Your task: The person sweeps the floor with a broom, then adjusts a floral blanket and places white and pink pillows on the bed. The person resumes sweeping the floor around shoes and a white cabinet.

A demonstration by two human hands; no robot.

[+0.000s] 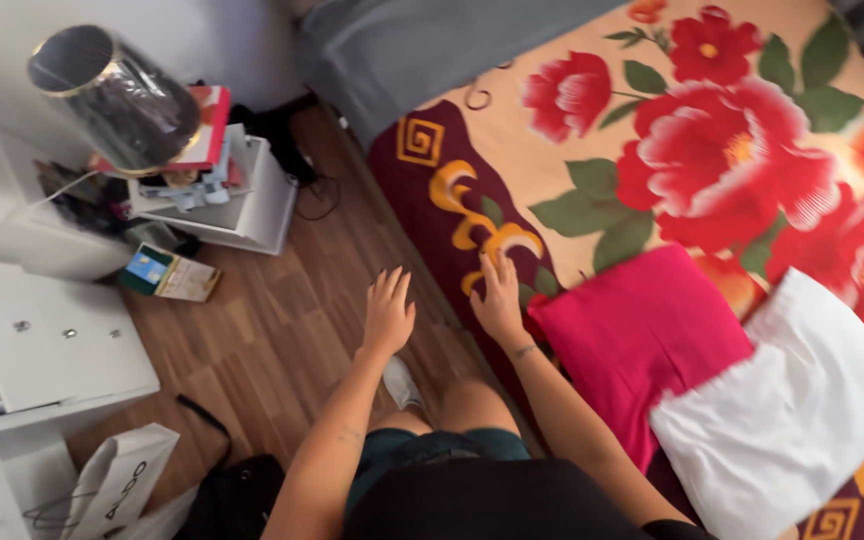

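Both hands spread flat — left hand (388, 312) midair, right hand (499, 297) on floral blanket (552, 190), maroon-edged.

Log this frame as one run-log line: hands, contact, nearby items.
left hand: open, over wood floor, no contact | right hand: flat on floral bedspread edge | near: pink pillow, white pillow

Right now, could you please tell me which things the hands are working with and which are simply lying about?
In hand:
- floral bedspread, touched by the right hand
- pink pillow beside that hand
- left hand, open above the wooden floor

Lying about:
- white pillow
- lamp
- white nightstand
- white drawer unit
- paper bag
- booklet
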